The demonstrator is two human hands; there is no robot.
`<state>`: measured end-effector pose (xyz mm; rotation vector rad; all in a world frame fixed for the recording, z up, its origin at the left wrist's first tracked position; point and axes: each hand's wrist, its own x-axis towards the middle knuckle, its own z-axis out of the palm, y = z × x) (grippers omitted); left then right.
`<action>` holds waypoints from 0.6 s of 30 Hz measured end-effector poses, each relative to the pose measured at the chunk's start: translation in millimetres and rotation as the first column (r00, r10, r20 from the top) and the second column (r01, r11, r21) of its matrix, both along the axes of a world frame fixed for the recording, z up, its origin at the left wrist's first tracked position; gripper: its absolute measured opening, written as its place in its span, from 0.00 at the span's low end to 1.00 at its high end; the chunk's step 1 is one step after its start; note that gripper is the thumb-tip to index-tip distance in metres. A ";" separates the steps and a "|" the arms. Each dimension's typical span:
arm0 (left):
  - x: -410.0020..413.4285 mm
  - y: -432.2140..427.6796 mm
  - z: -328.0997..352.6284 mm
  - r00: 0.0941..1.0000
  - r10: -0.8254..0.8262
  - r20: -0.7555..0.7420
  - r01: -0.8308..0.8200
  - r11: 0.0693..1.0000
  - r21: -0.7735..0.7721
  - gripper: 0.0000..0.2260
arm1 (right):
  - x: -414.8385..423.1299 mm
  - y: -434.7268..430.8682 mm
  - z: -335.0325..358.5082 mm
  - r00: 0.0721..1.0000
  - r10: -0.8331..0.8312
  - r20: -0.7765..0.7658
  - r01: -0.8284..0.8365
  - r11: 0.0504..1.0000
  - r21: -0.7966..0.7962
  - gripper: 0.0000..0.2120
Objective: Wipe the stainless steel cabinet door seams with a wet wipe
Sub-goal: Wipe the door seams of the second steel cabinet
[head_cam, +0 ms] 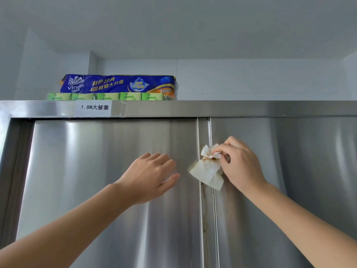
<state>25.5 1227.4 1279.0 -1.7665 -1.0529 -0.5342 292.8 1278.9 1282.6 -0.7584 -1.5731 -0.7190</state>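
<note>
left hand [152, 175] flat on the door [96, 171], fingers straight; right hand [241, 163] pinches the stained wet wipe [208, 171] at the seam [202, 219], which runs 12-to-6, grime [205, 192] toward 6.

My left hand [152, 176] lies flat against the left door [108, 171], just left of the seam [203, 132]. My right hand [241, 163] is just right of the seam, in front of the right door [299, 171], pinching the wet wipe [208, 171].

The wipe sits between my hands, across the seam, its lower part hanging below my fingers.

The seam runs vertically between the doors, down from the top rail [231, 108]. A label [94, 107] is on the rail, above the left door.

On the cabinet top, over the left door, is a row of small packs [104, 96] at the front edge. A large wrapped pack [117, 84] is above them; I cannot tell whether it is on or behind them. The wall [251, 78] is behind.
</note>
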 end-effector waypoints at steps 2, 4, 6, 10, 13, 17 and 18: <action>0.9 0.9 5.3 1.000 -0.007 -0.011 0.007 1.000 0.012 0.23 | 0.0 2.6 7.2 1.000 -0.028 0.004 0.028 0.999 0.027 0.12; 3.2 1.0 10.2 1.000 -0.018 -0.012 0.018 1.000 0.017 0.23 | -2.3 3.9 14.2 0.999 -0.048 0.001 0.048 0.997 0.057 0.10; 5.5 0.4 12.7 0.999 -0.031 -0.018 0.031 0.999 0.025 0.23 | -6.0 5.1 17.1 0.999 -0.047 0.018 0.045 0.995 0.092 0.09; 8.6 -1.5 11.6 0.997 -0.066 -0.041 0.068 0.996 0.056 0.22 | -8.6 8.5 14.5 0.988 -0.028 0.151 0.011 0.994 0.109 0.10; 11.5 -2.3 12.6 0.996 -0.077 -0.054 0.081 0.994 0.074 0.22 | -11.0 9.6 19.1 0.971 -0.099 0.218 0.073 0.989 0.125 0.14; 14.9 -1.4 18.8 0.994 -0.095 -0.046 0.099 0.991 0.086 0.22 | -18.2 10.7 33.5 0.985 -0.097 0.141 0.074 0.985 0.158 0.12; 15.2 -0.7 19.6 0.994 -0.097 -0.041 0.101 0.991 0.088 0.22 | -19.1 12.5 36.1 0.985 -0.111 0.132 0.084 0.977 0.196 0.11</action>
